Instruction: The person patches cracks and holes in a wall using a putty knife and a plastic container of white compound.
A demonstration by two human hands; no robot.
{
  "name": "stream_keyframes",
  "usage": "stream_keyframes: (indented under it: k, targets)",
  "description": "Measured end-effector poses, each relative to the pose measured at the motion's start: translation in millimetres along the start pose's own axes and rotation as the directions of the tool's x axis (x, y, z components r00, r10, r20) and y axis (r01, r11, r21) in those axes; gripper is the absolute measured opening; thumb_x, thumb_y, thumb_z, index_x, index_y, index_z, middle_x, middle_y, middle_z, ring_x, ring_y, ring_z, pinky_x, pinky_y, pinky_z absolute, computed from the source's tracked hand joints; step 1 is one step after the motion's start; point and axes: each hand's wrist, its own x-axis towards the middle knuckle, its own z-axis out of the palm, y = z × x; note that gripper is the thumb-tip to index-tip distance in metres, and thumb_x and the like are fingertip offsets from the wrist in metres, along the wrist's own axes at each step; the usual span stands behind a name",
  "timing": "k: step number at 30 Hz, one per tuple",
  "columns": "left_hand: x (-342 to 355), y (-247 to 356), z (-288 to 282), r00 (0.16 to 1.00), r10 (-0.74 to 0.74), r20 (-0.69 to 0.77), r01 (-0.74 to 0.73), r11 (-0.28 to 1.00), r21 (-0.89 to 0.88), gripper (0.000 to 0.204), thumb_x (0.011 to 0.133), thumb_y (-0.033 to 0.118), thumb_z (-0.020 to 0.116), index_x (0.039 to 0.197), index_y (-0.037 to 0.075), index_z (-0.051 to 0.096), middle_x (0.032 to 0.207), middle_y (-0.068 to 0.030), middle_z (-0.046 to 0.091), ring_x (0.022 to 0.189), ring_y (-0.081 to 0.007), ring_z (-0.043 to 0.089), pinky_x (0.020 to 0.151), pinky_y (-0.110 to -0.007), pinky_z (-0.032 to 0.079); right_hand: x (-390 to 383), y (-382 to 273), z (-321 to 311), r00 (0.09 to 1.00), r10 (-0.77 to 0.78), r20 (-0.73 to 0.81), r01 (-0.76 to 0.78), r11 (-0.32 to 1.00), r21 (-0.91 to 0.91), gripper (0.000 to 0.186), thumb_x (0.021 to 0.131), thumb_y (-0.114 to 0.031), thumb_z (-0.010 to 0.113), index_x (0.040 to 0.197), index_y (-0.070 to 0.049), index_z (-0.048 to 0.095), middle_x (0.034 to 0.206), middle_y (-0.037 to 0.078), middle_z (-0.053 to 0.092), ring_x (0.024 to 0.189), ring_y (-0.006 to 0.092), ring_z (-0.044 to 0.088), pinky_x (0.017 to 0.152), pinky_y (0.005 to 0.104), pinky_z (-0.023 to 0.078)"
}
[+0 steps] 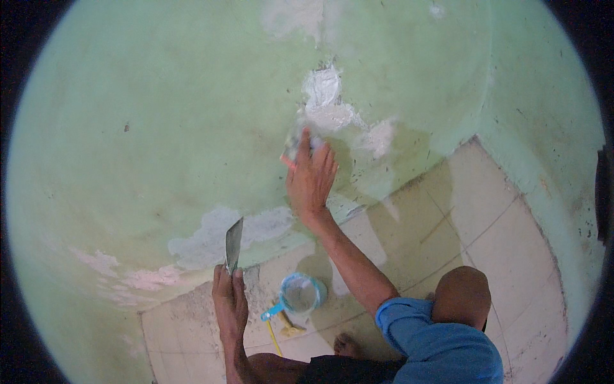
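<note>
Filler (pixel 331 116), white and rough-textured, forms an irregular patch on the green wall (pixel 160 147), at the upper middle of my head view. Directly below it, I observe the right hand (pixel 312 182) at the wall, its grip closed on a flat tool (pixel 287 160) with an orange-pink edge; blur and the covering fingers prevent me from confirming the full shape. A smaller white patch (pixel 378 137) is located just right of the filler. Lower and to the left, the left hand (pixel 229 297) has its grip closed around the lower end of a putty knife (pixel 235 242), grey blade pointing upward, well apart from the filler. Beyond the blade, a broad pale patch (pixel 201 237) covers the lower wall. On the tiled floor (pixel 489 205), I locate a blue-handled container (pixel 322 293), greyish inside, between the forearms; a yellow strip (pixel 274 338) lies near it.
</note>
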Motion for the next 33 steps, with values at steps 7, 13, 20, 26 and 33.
stream_keyframes:
  k: [7, 13, 20, 26, 33]
  targets:
    - [-4.2, -3.5, -4.0, 1.0, -0.01, -0.029, 0.011, 1.0, 0.024, 0.019, 0.098, 0.012, 0.043, 0.09, -0.005, 0.048, 0.079, -0.0122, 0.042, 0.067, -0.0223, 0.044, 0.062, -0.035, 0.04, 0.0, 30.0, -14.1, 0.998, -0.059, -0.013, 0.059, 0.998, 0.009, 0.081, 0.073, 0.0, 0.064, 0.146, -0.009, 0.031, 0.106, 0.021, 0.045, 0.095, 0.0355, 0.043, 0.081, 0.0462, 0.032]
    - [-1.9, -8.7, -2.3, 0.999, 0.02, -0.037, -0.021, 1.0, -0.004, 0.02, 0.098, 0.013, 0.043, 0.091, -0.005, 0.048, 0.079, -0.0122, 0.042, 0.066, -0.0223, 0.045, 0.061, -0.035, 0.04, 30.2, 35.9, 32.5, 0.964, -0.182, -0.192, 0.122, 0.95, -0.289, 0.067, 0.082, -0.006, 0.056, 0.145, -0.012, 0.033, 0.113, 0.02, 0.049, 0.093, 0.0339, 0.046, 0.078, 0.0459, 0.036]
    - [-4.0, -4.6, -6.2, 0.999, 0.041, -0.015, -0.041, 0.999, -0.011, 0.019, 0.099, 0.013, 0.043, 0.093, -0.004, 0.048, 0.081, -0.0117, 0.042, 0.067, -0.0212, 0.044, 0.061, -0.035, 0.04, -15.1, 59.6, 8.3, 0.982, -0.19, 0.008, 0.188, 0.966, -0.177, 0.071, 0.08, -0.01, 0.059, 0.145, -0.012, 0.033, 0.113, 0.021, 0.05, 0.094, 0.0359, 0.047, 0.081, 0.0475, 0.035]
    - [-4.2, 7.0, -5.0, 0.999, 0.017, -0.033, -0.016, 1.0, 0.023, 0.016, 0.098, 0.011, 0.044, 0.098, -0.004, 0.05, 0.082, -0.0121, 0.043, 0.067, -0.0214, 0.045, 0.062, -0.034, 0.041, 42.5, 18.2, 8.7, 0.985, 0.047, -0.169, -0.062, 0.995, -0.081, 0.072, 0.079, -0.005, 0.059, 0.146, -0.011, 0.033, 0.102, 0.024, 0.046, 0.094, 0.0379, 0.043, 0.082, 0.0466, 0.032]
    - [-3.6, 0.4, -11.8, 1.0, -0.001, -0.031, 0.002, 0.999, 0.037, 0.017, 0.098, 0.011, 0.044, 0.099, -0.004, 0.052, 0.082, -0.0127, 0.043, 0.068, -0.022, 0.045, 0.062, -0.035, 0.041, -21.9, 46.5, 11.7, 0.929, -0.366, -0.055, 0.353, 0.92, -0.168, 0.06, 0.082, -0.012, 0.056, 0.14, -0.026, 0.046, 0.101, 0.016, 0.049, 0.093, 0.0319, 0.044, 0.079, 0.0444, 0.033]
